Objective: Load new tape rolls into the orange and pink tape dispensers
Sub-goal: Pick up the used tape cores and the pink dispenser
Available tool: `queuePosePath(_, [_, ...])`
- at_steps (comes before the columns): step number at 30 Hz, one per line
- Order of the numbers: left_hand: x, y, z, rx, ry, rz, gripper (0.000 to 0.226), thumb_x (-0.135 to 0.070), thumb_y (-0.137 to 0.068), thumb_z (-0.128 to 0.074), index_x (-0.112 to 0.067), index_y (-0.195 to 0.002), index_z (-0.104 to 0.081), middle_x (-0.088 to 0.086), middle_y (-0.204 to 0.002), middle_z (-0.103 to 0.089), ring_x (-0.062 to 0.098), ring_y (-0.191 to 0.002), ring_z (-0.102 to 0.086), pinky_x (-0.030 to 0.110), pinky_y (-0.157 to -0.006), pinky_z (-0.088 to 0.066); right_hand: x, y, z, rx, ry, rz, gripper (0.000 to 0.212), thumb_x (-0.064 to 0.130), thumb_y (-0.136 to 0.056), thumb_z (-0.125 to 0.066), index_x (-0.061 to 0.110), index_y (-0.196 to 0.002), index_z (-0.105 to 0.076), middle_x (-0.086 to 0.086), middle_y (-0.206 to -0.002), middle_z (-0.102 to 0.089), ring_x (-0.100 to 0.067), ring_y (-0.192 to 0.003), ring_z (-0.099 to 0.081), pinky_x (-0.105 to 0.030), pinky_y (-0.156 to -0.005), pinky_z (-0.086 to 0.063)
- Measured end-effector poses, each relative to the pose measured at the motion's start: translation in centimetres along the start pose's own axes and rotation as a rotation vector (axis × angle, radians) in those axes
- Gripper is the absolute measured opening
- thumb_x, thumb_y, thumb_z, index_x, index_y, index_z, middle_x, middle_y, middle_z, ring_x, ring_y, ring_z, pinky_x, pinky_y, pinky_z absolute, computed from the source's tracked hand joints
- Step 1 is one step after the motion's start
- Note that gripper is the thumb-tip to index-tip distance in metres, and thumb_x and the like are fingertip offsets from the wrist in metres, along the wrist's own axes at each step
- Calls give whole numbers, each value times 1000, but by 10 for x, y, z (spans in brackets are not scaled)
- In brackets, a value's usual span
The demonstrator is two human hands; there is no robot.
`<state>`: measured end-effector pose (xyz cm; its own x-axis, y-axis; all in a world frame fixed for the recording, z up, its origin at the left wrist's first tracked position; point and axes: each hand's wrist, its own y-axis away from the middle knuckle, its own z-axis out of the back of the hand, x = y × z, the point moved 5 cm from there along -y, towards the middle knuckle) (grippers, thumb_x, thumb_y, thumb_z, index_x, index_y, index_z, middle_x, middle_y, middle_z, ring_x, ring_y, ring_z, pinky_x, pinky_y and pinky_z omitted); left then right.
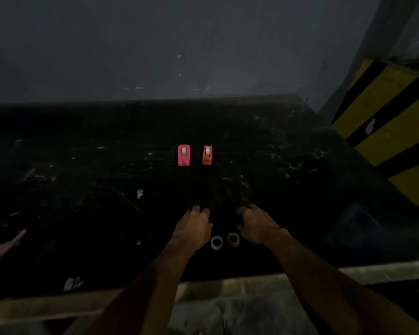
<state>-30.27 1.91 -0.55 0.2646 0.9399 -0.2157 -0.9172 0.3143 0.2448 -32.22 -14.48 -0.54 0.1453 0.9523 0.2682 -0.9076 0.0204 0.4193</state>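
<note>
The left hand (pixel 192 228) and right hand (pixel 257 224) rest on the dark table (pixel 82 165), fingers loosely curled, gripping nothing visible. Between them lie a white tape ring (pixel 216 242) and a brown tape ring (pixel 233 239) — probably kept within easy reach. The pink dispenser (pixel 183 155) and orange dispenser (pixel 207 154) stand side by side farther back.

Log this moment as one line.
left hand: empty, fingers curled | right hand: empty, fingers curled | white ring, brown ring: lying between hands | pink dispenser, orange dispenser: upright, side by side, untouched
</note>
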Motion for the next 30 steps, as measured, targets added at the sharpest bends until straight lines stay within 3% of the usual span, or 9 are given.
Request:
queuePosePath(6, [2, 17, -36, 51, 46, 40, 44, -30, -90, -56, -14, -129, -48, 12, -135, -46, 34, -125, -50, 40, -102, -43, -6, 7, -40, 30, -2, 36, 55, 22, -83, -62, 17, -135, -45, -18, -136, -46, -37, -123, -50, -38, -106, -43])
queuePosePath(11, [-4, 10, -51, 91, 101, 21, 41, -29, -86, -60, -14, -123, -51, 12, -131, -48, 35, -121, -53, 40, -100, -45, -8, -3, -51, 16, -8, 39, 49, 30, -87, -59, 15, -132, -46, -19, -133, -47, -38, -121, -51, -38, -102, -42])
queuePosePath(20, [-4, -15, -68, 178, 90, -4, 48, -25, -88, -63, -16, -133, -50, 10, -140, -43, 33, -125, -50, 39, -105, -43, -3, -22, -59, 68, 51, 42, 44, 24, -95, -50, 6, -136, -47, -18, -139, -47, -37, -131, -39, -40, -106, -40])
queuePosePath(25, [0, -18, -67, 170, 107, -12, 42, -26, -87, -62, -16, -127, -55, 11, -137, -46, 33, -123, -51, 36, -104, -43, -9, -39, -74, 63, 30, 43, 35, 33, -90, -48, 13, -117, -57, -17, -131, -52, -38, -114, -53, -39, -98, -46])
queuePosePath(30, [5, -17, -59, 152, 113, -4, 41, -25, -86, -63, -15, -126, -56, 12, -135, -47, 34, -123, -51, 37, -104, -44, -3, -34, -67, 72, -19, 16, 33, 30, -91, -50, 10, -116, -58, -18, -128, -53, -38, -117, -50, -38, -99, -45])
